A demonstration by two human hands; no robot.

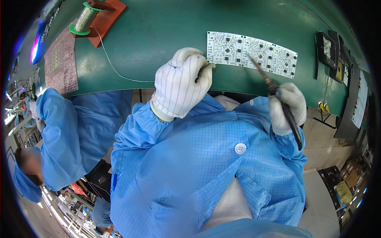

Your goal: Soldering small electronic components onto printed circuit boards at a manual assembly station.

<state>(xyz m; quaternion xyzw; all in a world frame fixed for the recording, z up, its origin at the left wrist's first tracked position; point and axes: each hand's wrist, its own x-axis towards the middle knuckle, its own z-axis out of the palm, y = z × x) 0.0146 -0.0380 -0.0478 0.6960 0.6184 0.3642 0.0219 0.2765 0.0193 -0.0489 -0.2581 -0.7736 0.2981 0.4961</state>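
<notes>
A white panel of three joined circuit boards (pixel 234 59) lies near the front edge of the green table, with small black parts on it. My left hand (pixel 182 81), in a striped white glove, is closed at the panel's left end. Thin solder wire (pixel 115 71) runs from a spool (pixel 85 20) to this hand and disappears behind it; the fingertips are partly hidden. In my gloved right hand (pixel 289 107) is a soldering iron (pixel 286 109) with a black handle. Its tip points up and left over the panel's middle board; whether it touches cannot be told.
The spool sits on a reddish-brown stand (pixel 109 20) at the far left. Pink bubble wrap (pixel 61 63) lies left on the green table (pixel 158 27). A black holder with a metallic-filled tray (pixel 327 49) stands at right. Another person in blue (pixel 75 135) sits at my left.
</notes>
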